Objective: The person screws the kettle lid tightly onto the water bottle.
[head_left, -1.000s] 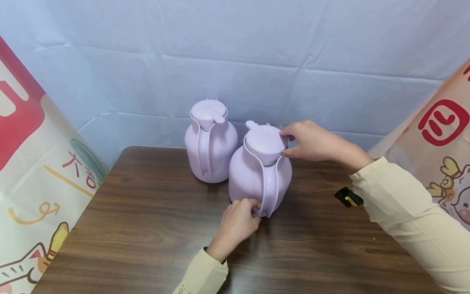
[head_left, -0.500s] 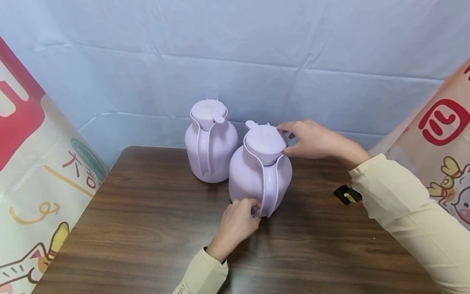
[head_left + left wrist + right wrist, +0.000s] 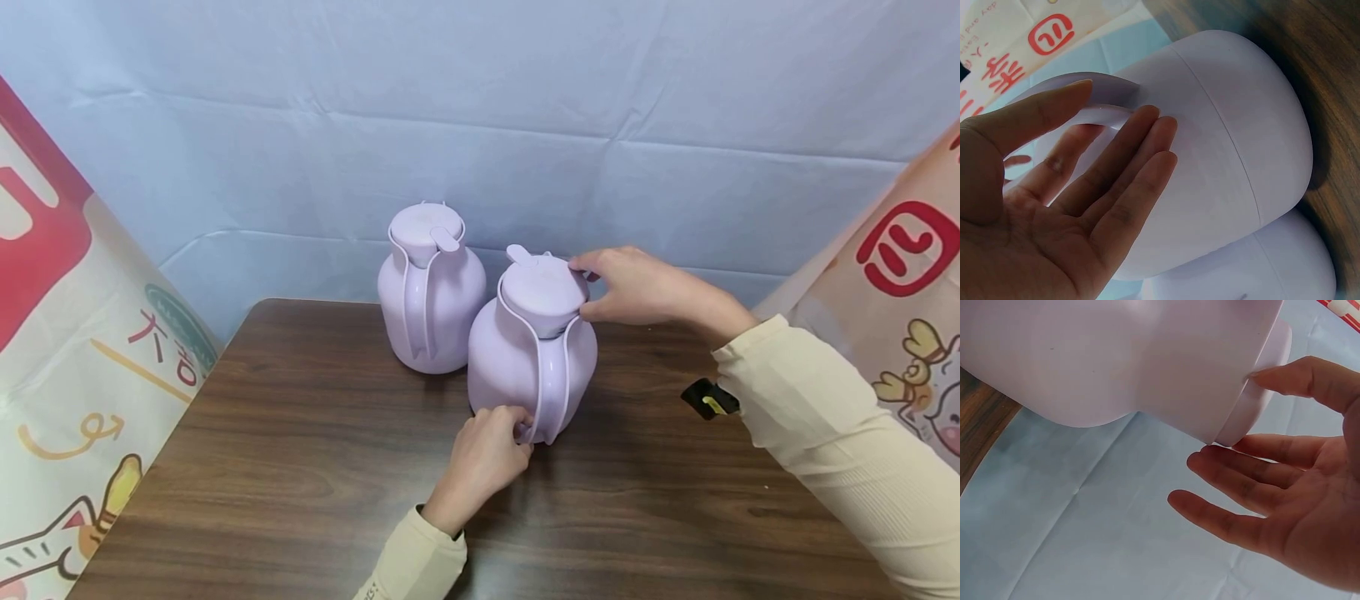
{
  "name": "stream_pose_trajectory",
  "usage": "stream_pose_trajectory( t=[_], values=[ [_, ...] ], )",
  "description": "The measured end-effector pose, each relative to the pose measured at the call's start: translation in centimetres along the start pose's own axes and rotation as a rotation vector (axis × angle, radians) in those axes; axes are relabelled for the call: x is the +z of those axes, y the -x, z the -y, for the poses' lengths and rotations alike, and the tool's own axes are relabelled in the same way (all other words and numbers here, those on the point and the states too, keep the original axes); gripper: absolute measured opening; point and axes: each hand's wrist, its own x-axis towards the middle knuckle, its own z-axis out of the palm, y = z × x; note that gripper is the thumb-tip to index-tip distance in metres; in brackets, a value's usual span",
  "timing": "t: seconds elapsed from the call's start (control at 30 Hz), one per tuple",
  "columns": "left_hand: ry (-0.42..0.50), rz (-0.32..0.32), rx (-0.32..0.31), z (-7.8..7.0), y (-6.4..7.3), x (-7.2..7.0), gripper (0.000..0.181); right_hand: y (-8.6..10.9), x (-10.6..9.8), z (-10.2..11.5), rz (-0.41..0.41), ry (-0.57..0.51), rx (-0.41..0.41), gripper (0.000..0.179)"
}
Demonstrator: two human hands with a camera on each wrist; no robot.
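Two lilac thermos jugs stand upright on the table in the head view. At the nearer jug (image 3: 504,358), my left hand (image 3: 486,452) pinches the lower part of the handle (image 3: 552,379) between thumb and index finger. The other fingers of that hand lie fairly straight against the jug's body (image 3: 1229,125) in the left wrist view. My right hand (image 3: 637,287) holds the round lid (image 3: 543,292) at its right side. In the right wrist view its thumb is at the lid's edge (image 3: 1254,409), with the remaining fingers below. A lever (image 3: 521,256) sticks out at the lid's far left.
Just behind and left of the held jug stands the second jug (image 3: 457,304), its lid in place. Both are near the back edge of the brown wooden table (image 3: 300,433). A pale blue cloth (image 3: 480,108) hangs behind; printed banners (image 3: 97,317) flank the sides.
The nearer jug's lid has turned slightly, its lever shifting a little to the right. My right fingers have shifted slightly on the lid. The left hand and both jugs keep their places.
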Motion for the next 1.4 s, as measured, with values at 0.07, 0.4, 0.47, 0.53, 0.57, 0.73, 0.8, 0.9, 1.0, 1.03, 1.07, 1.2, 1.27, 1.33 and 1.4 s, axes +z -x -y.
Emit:
stream_pose_trajectory(
  t=[0.07,0.4,0.47,0.53,0.57,0.73,0.8,0.9,1.0,1.03,1.07,1.2,1.27,1.33,1.4],
  values=[
    [0.0,-0.001,0.002,-0.03,-0.01,0.0,0.016,0.02,0.01,0.06,-0.001,0.004,0.002,0.055],
    [0.0,-0.004,-0.001,-0.01,0.01,-0.01,0.016,0.01,0.12,0.06,-0.009,0.023,0.003,0.05],
    [0.002,-0.004,-0.003,0.0,0.02,-0.02,0.016,0.03,0.15,0.12,-0.013,0.029,0.0,0.048],
    [0.006,-0.004,-0.004,0.01,0.03,-0.03,0.016,0.04,0.16,0.17,-0.02,0.033,0.0,0.046],
    [0.007,-0.004,-0.005,0.02,0.02,-0.02,0.016,0.06,0.16,0.2,-0.023,0.034,0.0,0.045],
    [0.011,-0.001,-0.006,0.02,0.0,0.0,0.016,0.2,0.08,0.58,-0.043,0.041,0.0,0.03],
    [0.01,-0.001,-0.006,-0.01,0.0,-0.02,0.016,0.25,0.09,0.74,-0.054,0.048,-0.003,0.022],
    [0.006,-0.003,-0.004,0.0,0.01,-0.01,0.016,0.33,0.15,0.8,-0.069,0.053,-0.007,0.012],
    [0.004,-0.001,-0.006,0.0,0.03,0.01,0.016,0.38,0.16,0.81,-0.075,0.05,-0.009,0.009],
    [0.003,-0.001,-0.006,0.01,0.02,0.02,0.016,0.4,0.14,0.81,-0.074,0.05,-0.009,0.009],
    [0.003,-0.001,-0.006,0.02,0.01,0.02,0.016,0.42,0.1,0.8,-0.072,0.044,-0.005,0.009],
    [0.005,0.0,-0.011,0.06,-0.02,0.05,0.016,0.4,0.0,0.61,-0.058,0.011,0.007,0.026],
    [0.008,0.0,-0.012,0.09,-0.02,0.07,0.017,0.35,0.0,0.53,-0.049,-0.008,0.017,0.039],
    [0.01,0.0,-0.012,0.1,-0.03,0.08,0.017,0.3,0.06,0.51,-0.041,-0.018,0.025,0.048],
    [0.011,0.001,-0.011,0.11,-0.03,0.09,0.017,0.22,0.14,0.47,-0.032,-0.022,0.027,0.053]
  ],
)
